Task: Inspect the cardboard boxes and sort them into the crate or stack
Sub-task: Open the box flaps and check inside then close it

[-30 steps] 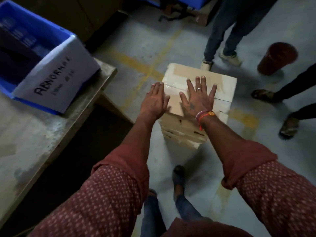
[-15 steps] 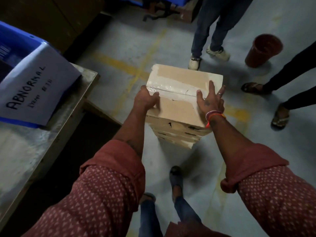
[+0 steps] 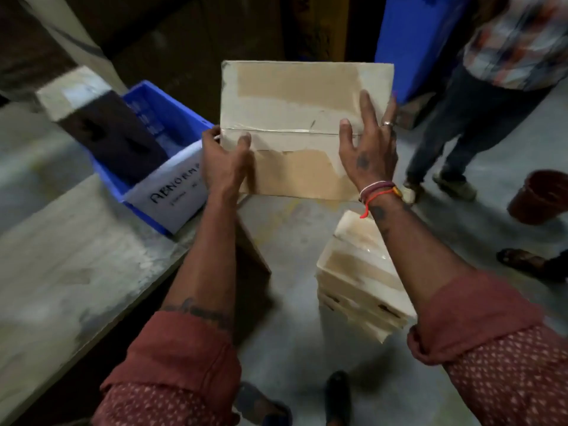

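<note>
Both arms raised forward. Left hand (image 3: pixel 226 167) grips cardboard box (image 3: pixel 302 118) at its left edge; right hand (image 3: pixel 368 152) holds right edge, fingers spread. Box held above floor (image 3: pixel 285 238), beside table (image 3: pixel 61 256) corner. Blue crate (image 3: pixel 159 109) at table's far edge; stack (image 3: pixel 356 281) on floor.

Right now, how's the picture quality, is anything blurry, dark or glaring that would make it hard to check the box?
Head view: dim overall, the top background nearly black; the held cardboard box is lit well enough to show torn patches and faint glare along its tape seam; the blue crate and its paper label are motion-smeared; the stack is soft; wide-angle bending stretches the edges.
</note>
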`<state>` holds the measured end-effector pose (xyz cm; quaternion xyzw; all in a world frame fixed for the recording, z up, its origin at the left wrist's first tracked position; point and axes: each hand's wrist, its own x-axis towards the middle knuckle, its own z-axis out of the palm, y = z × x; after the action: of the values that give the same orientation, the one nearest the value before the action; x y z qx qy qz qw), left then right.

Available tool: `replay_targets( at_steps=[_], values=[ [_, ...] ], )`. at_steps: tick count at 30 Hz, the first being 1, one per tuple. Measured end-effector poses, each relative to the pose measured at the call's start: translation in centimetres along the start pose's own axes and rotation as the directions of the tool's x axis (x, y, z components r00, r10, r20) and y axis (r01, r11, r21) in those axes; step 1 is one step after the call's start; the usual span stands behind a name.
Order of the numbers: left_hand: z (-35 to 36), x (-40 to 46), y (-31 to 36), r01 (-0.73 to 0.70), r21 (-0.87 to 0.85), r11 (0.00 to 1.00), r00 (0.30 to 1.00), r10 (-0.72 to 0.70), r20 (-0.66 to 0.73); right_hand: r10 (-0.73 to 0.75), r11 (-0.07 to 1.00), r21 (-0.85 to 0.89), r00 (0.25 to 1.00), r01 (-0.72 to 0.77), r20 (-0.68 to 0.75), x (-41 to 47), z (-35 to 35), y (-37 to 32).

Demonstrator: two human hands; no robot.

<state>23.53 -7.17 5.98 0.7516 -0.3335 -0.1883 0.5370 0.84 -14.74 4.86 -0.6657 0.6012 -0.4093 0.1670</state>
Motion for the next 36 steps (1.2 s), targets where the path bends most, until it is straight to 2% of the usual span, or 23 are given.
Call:
replay_targets(
  at_steps=[4, 8, 10, 16, 21, 25, 29, 33, 36],
  values=[
    [-11.2, 1.7, 2.7, -0.025, 0.062, 0.998, 0.952, 0.043, -0.302, -0.196, 0.974, 0.125, 0.979, 0.188, 0.049, 0.4, 3.0, -11.0],
    [-22.7, 0.7, 2.8, -0.038, 0.063, 0.997, 0.889, 0.062, -0.453, -0.385, 0.904, 0.249, 0.916, 0.349, 0.114, -2.1, 5.7, -21.7],
    [-28.1, -0.6, 2.4, -0.046, 0.077, 0.996, 0.837, 0.08, -0.542, -0.47, 0.854, 0.319, 0.872, 0.41, 0.136, -4.3, 7.2, -26.6],
    [-42.2, -3.6, -1.5, 0.03, 0.013, 0.999, 0.713, -0.012, -0.702, -0.639, 0.702, 0.526, 0.751, 0.48, 0.169, -12.7, 12.1, -36.8],
    [-50.1, -4.4, -4.8, 0.099, -0.004, 0.995, 0.659, -0.068, -0.749, -0.695, 0.649, 0.609, 0.681, 0.455, 0.232, -17.9, 17.7, -42.5],
    [-55.3, -2.7, -7.4, 0.111, -0.022, 0.994, 0.683, -0.093, -0.725, -0.713, 0.621, 0.653, 0.657, 0.433, 0.243, -20.7, 22.1, -46.3],
    [-59.6, -0.6, -10.7, 0.139, -0.017, 0.99, 0.706, -0.112, -0.7, -0.702, 0.602, 0.707, 0.668, 0.373, 0.246, -22.6, 26.6, -48.3],
    [-61.5, 0.8, -14.3, 0.204, -0.036, 0.978, 0.766, -0.182, -0.616, -0.66, 0.641, 0.701, 0.69, 0.313, 0.295, -24.7, 29.6, -48.0],
    [-62.1, 1.5, -17.7, 0.268, -0.056, 0.962, 0.781, -0.251, -0.572, -0.608, 0.701, 0.671, 0.693, 0.24, 0.387, -26.1, 31.6, -47.1]
  ],
)
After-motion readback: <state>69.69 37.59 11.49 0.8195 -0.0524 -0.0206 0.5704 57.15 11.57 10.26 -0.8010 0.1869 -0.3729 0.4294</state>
